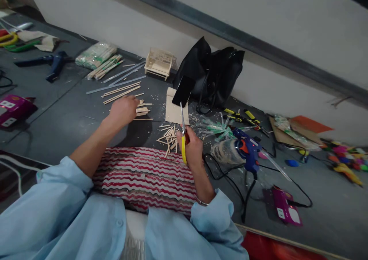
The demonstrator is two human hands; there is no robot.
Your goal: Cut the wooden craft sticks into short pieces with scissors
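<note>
My right hand (193,147) grips a pair of scissors (183,131) by the yellow handle, blades pointing away from me. Beside it lies a heap of short cut wooden sticks (170,138). My left hand (125,107) is over a group of wooden sticks (142,110), its fingers curled together and reaching down among them. Whether a stick is between the fingertips is hidden. Longer sticks (122,94) lie beyond that hand. A black phone (184,90) rests on a beige sheet (176,114) ahead of the scissors.
A small wooden stick model (159,63) and a black bag (214,72) stand by the wall. At right are a blue glue gun (248,152), a clear bottle (225,151) and cables. A red-striped cushion (143,175) is against me. Another glue gun (56,64) lies left.
</note>
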